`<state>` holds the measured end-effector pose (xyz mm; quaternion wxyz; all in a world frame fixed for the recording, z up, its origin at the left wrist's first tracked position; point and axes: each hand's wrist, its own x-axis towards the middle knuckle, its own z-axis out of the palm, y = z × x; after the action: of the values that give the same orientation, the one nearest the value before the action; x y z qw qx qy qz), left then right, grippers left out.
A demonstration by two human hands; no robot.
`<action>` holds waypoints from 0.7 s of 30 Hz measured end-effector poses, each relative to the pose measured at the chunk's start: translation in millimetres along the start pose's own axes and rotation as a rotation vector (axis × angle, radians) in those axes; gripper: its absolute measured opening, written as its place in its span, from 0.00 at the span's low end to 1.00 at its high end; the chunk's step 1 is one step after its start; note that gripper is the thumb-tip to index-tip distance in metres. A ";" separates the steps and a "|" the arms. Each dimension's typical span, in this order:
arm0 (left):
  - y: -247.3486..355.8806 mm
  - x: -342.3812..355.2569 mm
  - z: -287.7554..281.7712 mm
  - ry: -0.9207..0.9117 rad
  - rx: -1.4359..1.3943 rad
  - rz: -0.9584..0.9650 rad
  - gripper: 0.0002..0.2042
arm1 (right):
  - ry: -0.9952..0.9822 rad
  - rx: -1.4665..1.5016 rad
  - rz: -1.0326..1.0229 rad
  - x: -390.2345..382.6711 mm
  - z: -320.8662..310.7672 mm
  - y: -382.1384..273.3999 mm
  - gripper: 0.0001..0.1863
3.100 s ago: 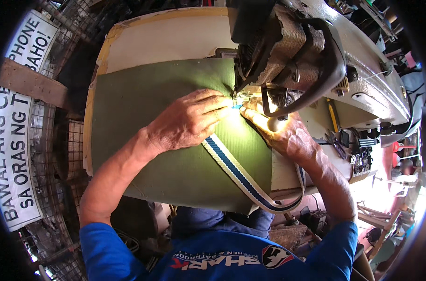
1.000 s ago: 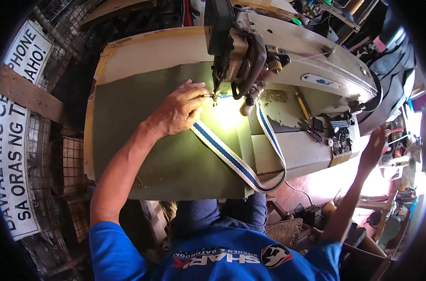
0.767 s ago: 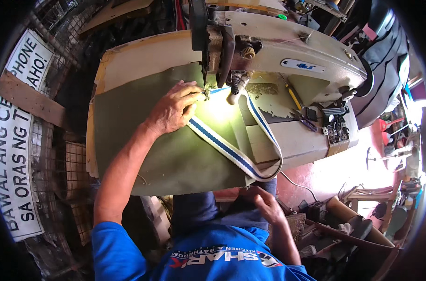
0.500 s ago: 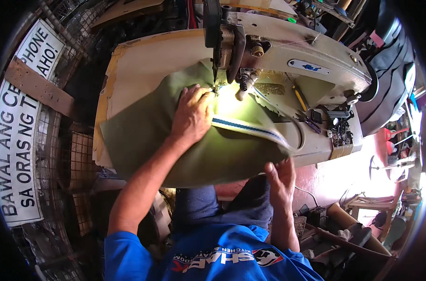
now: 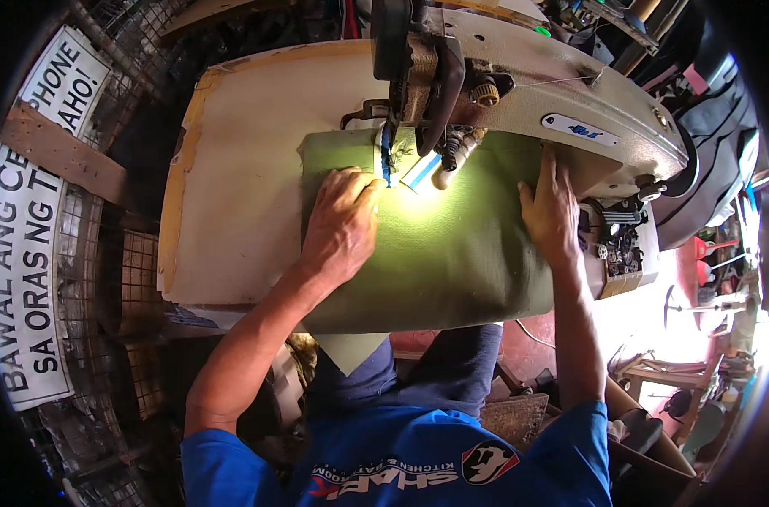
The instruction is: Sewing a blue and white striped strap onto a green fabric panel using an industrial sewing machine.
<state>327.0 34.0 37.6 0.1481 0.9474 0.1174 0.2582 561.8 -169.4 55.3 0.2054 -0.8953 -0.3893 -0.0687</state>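
Observation:
A sheet of olive-green fabric [image 5: 435, 262] lies under the head of the sewing machine [image 5: 418, 93], brightly lit near the needle. Short sections of white-and-blue strap [image 5: 422, 173] show beside the presser foot; the rest of the strap is hidden. My left hand [image 5: 342, 220] bears on the fabric just left of the needle, its fingers bent and pressed together, apparently pinching the cloth. My right hand [image 5: 553, 207] rests on the fabric's right part, fingers stretched out and thumb apart.
The pale worktop [image 5: 232, 186] has taped edges. Small dark metal parts [image 5: 621, 245] sit at its right end. Dark draped material [image 5: 709, 169] is behind the machine's handwheel. At the left stand a wire grid [image 5: 139, 279], a wooden board [image 5: 63, 144] and a white sign [image 5: 13, 321].
The fabric has been turned and shifted right, uncovering the worktop's left side and covering the strap's loop. My right hand has come up from below onto the fabric.

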 end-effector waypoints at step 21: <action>-26.3 9.2 -11.4 -0.001 -0.278 -0.150 0.38 | -0.043 0.234 -0.747 -2.2 50.1 -90.6 0.19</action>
<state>324.8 63.7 42.1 0.2967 0.9065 0.1509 0.2598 492.8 -94.2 37.7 0.2586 -0.6639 -0.6977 -0.0752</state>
